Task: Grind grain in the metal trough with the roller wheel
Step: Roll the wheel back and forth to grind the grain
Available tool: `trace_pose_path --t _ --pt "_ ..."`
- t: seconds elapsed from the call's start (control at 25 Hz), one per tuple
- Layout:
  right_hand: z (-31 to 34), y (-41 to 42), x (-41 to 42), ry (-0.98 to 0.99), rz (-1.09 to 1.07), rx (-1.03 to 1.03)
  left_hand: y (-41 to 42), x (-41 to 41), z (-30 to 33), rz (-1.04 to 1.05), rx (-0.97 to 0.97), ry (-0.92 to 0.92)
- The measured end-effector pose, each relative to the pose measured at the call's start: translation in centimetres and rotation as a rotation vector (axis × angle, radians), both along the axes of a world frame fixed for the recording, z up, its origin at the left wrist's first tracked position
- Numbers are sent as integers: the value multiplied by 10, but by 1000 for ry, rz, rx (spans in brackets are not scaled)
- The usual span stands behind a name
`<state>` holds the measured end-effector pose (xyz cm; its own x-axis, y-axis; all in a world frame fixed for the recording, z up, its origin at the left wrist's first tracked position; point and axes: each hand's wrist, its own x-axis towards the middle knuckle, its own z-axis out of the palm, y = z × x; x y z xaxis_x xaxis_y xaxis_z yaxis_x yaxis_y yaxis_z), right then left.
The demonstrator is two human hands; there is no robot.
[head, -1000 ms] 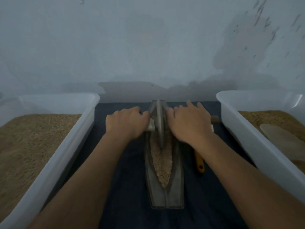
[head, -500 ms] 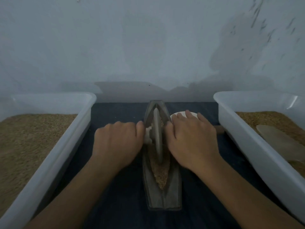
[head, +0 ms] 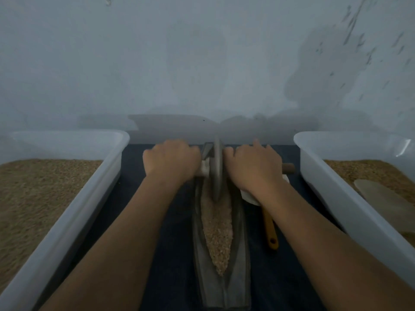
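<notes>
Where the trough point(head: 221, 286) lies lengthwise down the middle of the dark table point(head: 170, 254), we see crushed grain point(head: 216, 234) filling its groove from the near tip up to the wheel point(head: 217, 170). That wheel stands on edge at the trough's far end, its rim sunk into the grain. An axle point(head: 288, 168) runs through it crosswise, its brown end poking out to the right. We see 2 hands on that axle, 1 each side of the wheel: the left hand point(head: 171, 161) curled round the pale handle just beside the disc, the right hand point(head: 252, 168) wrapped over the other side, fingers bent across the bar. Under the right wrist sits a white dish point(head: 247, 196), partly hidden, and a yellow handle point(head: 270, 230) lies just right of the trough. Flanking everything are 2 white tubs of grain, the left tub point(head: 89, 198) and the right tub point(head: 332, 189); a flat pale scoop point(head: 381, 196) rests in the right one.
</notes>
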<state>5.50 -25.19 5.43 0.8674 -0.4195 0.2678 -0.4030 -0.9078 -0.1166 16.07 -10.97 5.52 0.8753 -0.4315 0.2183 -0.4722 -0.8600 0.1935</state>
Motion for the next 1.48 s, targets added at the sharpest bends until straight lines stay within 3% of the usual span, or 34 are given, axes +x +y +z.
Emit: trace_pose_path --t 0.16,0.32,0.44,0.56,0.68,0.8,0.88,0.96,1.04,1.12,1.2,1.28,1.36,1.48 --pt "7 -12 29 -109 -59 4 -13 20 1 24 -84 -55" --pt "-5 18 -10 -89 1 -176 26 -12 -20 -201 211 -246" --pt "-16 40 -59 -203 12 -114 57 -54 -23 -305 284 -447" --pt "-21 48 -94 -248 75 -165 82 -83 -19 -413 330 -463" --pt "-11 41 -87 -126 134 -63 81 -79 -20 -385 392 -399" --pt "-8 21 -48 -86 95 -58 44 -44 -16 -201 268 -371" --pt "-9 4 -16 -98 70 -144 20 -18 -11 -45 13 -221" --pt "-5 -13 11 -104 24 -127 -1 5 -8 39 -214 -202" --pt "5 -26 31 -75 2 -86 -13 22 -4 60 -258 -187" --pt "10 -27 40 -55 3 -51 -14 29 -4 59 -195 -66" --pt "6 -14 30 -44 24 -108 -1 22 -10 6 -6 -40" --pt "-1 3 6 -78 40 -156 21 1 -20 -103 195 -189" --pt "-6 19 -28 -84 77 -117 44 -29 -27 -245 276 -383" --pt "-9 41 -73 -141 103 -67 75 -68 -27 -390 304 -434"
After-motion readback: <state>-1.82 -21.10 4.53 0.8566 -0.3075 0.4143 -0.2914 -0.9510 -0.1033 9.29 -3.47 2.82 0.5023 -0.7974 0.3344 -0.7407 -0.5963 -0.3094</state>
